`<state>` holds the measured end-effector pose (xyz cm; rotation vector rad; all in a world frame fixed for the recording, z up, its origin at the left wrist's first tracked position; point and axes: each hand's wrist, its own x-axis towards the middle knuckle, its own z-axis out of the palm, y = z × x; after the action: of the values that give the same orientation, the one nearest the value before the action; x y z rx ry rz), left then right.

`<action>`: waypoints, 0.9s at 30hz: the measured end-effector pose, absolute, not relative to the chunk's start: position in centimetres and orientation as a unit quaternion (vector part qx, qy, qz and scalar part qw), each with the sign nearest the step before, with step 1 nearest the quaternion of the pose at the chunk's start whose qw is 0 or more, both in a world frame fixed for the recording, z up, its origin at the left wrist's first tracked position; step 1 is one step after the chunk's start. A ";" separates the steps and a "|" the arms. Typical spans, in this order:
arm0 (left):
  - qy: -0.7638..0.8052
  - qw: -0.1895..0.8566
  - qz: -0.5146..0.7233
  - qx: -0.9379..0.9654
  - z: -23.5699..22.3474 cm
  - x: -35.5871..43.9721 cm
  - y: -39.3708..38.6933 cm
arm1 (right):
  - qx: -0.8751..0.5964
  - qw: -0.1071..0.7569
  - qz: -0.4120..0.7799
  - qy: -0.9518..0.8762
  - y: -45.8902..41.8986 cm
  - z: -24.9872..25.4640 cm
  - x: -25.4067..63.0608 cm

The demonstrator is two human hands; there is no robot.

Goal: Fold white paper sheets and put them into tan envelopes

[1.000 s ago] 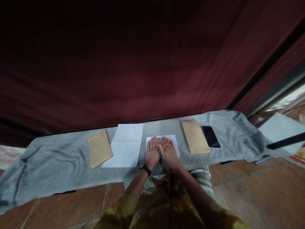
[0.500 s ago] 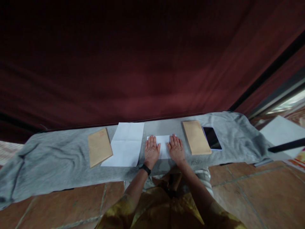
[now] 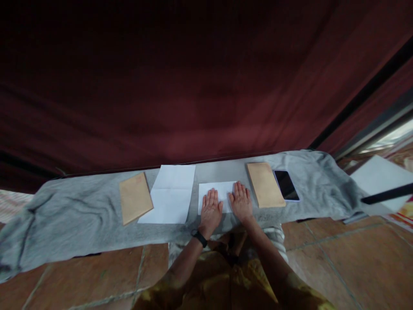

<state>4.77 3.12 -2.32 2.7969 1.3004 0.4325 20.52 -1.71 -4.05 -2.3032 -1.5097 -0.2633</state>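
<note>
Palms down, fingers outstretched and gripping nothing, my left hand (image 3: 211, 211) and right hand (image 3: 241, 202) are resting on a small white paper (image 3: 226, 193) near the tabletop's (image 3: 221, 168) front edge. Uneven pressure on the soft grey cloth (image 3: 87, 211) is risking a skew or crease; a larger sheet (image 3: 172, 196) leftward and a brown envelope (image 3: 266, 185) rightward are limiting sideways room, while more cloth is showing beyond.
</note>
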 end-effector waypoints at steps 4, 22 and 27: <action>0.426 0.019 0.133 0.895 -2.6 4.8 2.6 | -0.819 0.212 -0.078 -0.527 -1.8 -3.3 19.8; 0.403 0.030 0.115 0.908 -1.6 1.4 1.3 | -0.750 0.194 -0.108 -0.623 -9.3 -4.2 18.2; 0.323 0.042 0.101 0.940 -0.6 0.5 0.2 | -0.750 0.197 -0.105 -0.623 -9.7 -4.0 18.1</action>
<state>0.46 0.25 -0.61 2.8759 0.9889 0.3090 18.07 -9.74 -3.98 -2.0988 -1.7432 -0.2930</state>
